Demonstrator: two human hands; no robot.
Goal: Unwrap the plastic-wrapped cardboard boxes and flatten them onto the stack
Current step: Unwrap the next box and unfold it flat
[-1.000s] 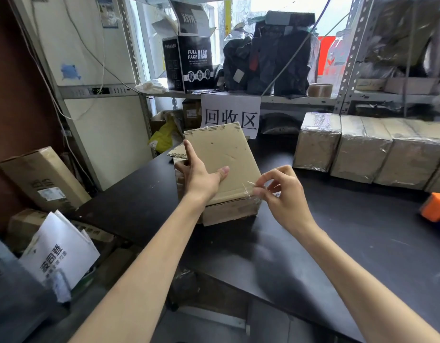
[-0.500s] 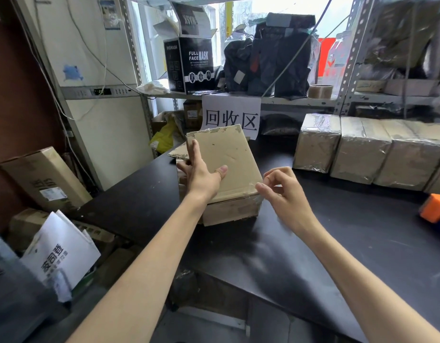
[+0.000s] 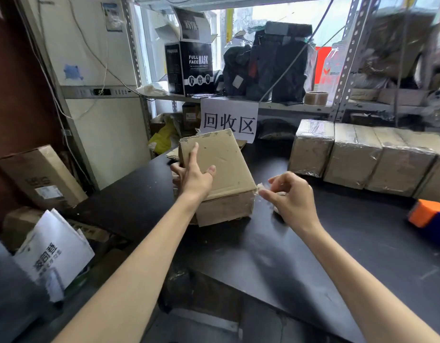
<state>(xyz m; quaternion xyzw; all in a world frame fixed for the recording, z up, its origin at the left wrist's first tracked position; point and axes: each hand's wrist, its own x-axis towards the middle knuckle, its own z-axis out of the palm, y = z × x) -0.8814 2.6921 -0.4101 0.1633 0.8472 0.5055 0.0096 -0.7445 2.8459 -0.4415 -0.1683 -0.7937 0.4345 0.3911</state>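
Pressing the left hand flat on the top cardboard piece, first finger and thumb lying straight, gripping nothing. Pinching a small bit of clear plastic between the thumb and curled fingers of the right hand, right at the near right corner of the stack. Working with that stack sitting near the middle of the black table, the top piece lying flat on it with no wrap showing. Probably finishing off this one box, with just the last scrap of wrap to get rid of. Leaving lots to do, though: at least four wrapped boxes waiting in a row at the back right, touching side by side, all shiny with plastic and none opened yet. Standing in a crowded storeroom, facing a white paper sign hanging from a metal shelf. Seeing a black mask box, some dark bags and a tape roll up on that shelf. Seeing also an orange thing at the right edge of the table, and a tall brown box and a white bag down on the left.
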